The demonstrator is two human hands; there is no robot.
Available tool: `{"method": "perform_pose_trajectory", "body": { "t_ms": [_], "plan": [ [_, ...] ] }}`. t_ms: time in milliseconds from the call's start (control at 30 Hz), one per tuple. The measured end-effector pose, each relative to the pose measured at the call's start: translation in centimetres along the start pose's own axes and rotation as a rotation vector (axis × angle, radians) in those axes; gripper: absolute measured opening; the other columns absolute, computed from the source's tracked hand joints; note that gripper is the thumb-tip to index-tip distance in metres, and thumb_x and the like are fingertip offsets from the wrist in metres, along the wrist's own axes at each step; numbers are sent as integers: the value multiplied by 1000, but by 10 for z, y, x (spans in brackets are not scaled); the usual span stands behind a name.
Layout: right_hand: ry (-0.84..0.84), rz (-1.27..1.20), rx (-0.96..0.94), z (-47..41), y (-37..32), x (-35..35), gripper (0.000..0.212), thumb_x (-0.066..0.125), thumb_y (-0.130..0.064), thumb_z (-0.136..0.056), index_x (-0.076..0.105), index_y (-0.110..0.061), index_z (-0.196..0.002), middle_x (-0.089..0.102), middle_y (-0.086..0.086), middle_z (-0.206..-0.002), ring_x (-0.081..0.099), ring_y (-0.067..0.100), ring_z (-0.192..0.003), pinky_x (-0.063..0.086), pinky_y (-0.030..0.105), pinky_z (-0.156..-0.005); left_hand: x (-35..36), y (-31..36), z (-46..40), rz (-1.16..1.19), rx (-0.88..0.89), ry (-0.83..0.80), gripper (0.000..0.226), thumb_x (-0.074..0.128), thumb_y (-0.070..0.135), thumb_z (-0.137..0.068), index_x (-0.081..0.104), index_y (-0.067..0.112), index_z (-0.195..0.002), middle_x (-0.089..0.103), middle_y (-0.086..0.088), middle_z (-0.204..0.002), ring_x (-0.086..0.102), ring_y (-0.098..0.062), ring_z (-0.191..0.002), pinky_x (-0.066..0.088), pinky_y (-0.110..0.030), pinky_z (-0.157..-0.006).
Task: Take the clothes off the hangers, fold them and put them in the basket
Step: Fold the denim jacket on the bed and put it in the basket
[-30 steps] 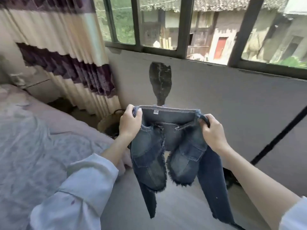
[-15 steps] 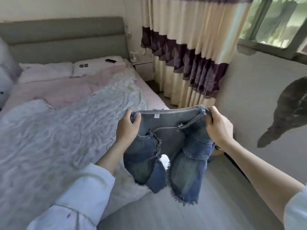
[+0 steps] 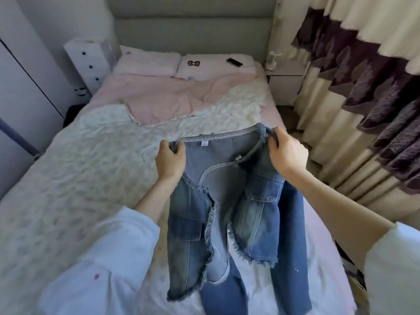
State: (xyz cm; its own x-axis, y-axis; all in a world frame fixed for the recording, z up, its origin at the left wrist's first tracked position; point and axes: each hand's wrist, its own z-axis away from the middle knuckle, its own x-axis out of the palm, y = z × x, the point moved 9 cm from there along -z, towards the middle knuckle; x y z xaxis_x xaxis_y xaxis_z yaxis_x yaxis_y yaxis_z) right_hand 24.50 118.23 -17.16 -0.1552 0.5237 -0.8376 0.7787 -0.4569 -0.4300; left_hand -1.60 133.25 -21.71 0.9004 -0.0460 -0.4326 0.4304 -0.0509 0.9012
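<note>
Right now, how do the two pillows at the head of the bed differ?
The left pillow is plain pink; the right pillow bears a small bow motif. A dark flat object lies on the right pillow; nothing lies on the left pillow. Both are pale pink, side by side against the headboard.

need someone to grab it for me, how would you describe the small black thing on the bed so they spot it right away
Go to the bed and look to its head, where two pale pillows lie side by side. On the right pillow, by its far right corner, lies a phone; it is flat, black and slim, unlike the red bow mark on that pillow.
</note>
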Motion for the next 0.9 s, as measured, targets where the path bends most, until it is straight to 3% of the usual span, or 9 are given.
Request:
{"method": "perform_pose_trajectory", "body": {
  "t_ms": [133,233,367,500,567,633,733,800,900],
  "plan": [
    [-152,-118,97,-85,26,68,26,37,-30,-100,51,-9,-107,60,16,-102,54,35,-93,34,34,-67,67,-15,-74,168,-145,-34,37,52,35,-94,37,12,-69,36,-1,-65,41,-18,-59,37,-13,-53],
    [-299,-193,169,-121,56,146,35,44,-28,-96,42,-19,-130,51,13,-125,46,33,-118,39,42,-91,117,-57,-102,293,-335,-117,35,50,40,-94,46,12,-116,48,-3,-103,49,-17,-93,46,-33,-89],
    [-556,-107,257,-90,103,241,56,44,-21,-95,20,-23,-146,28,11,-146,33,34,-130,34,52,-103,161,-142,-84,196,-554,-229,50,45,34,-98,29,15,-141,37,-4,-129,41,-19,-112,33,-29,-89],
    [-755,-224,393,-21,140,309,55,47,-24,-96,24,-16,-145,33,12,-145,41,29,-127,39,34,-94,174,-251,-38,13,-779,-289,28,47,26,-97,47,10,-119,51,-5,-112,48,-22,-111,38,-30,-91],
    [-886,-230,454,11,153,338,60,52,-28,-94,24,-13,-145,35,13,-145,41,29,-129,38,37,-99,177,-292,-18,-84,-846,-328,28,46,22,-96,49,3,-117,54,-9,-99,54,-26,-96,44,-34,-80],
    [-981,-220,528,40,165,359,70,57,-33,-91,20,-12,-146,30,14,-148,37,30,-132,36,40,-105,182,-321,-2,-141,-889,-347,16,43,14,-95,52,5,-87,48,-7,-78,48,-21,-70,36,-30,-65],
    [-1063,-189,616,74,176,381,86,64,-41,-84,13,-11,-147,26,13,-150,31,33,-135,32,42,-109,190,-339,14,-168,-922,-345,9,55,16,-92,54,11,-84,55,-6,-84,53,-21,-73,41,-31,-67],
    [-1059,-77,587,84,182,391,77,62,-41,-85,23,-5,-141,33,15,-144,31,34,-132,30,45,-109,197,-344,16,-174,-892,-341,27,64,20,-88,53,5,-108,58,-5,-101,57,-23,-93,48,-34,-82],
    [-862,-73,563,70,185,389,31,41,-26,-98,42,-2,-117,53,19,-116,47,37,-106,43,45,-84,199,-335,7,-197,-792,-329,20,56,26,-93,51,10,-103,58,-5,-94,58,-25,-89,48,-38,-80]
  ]
}}
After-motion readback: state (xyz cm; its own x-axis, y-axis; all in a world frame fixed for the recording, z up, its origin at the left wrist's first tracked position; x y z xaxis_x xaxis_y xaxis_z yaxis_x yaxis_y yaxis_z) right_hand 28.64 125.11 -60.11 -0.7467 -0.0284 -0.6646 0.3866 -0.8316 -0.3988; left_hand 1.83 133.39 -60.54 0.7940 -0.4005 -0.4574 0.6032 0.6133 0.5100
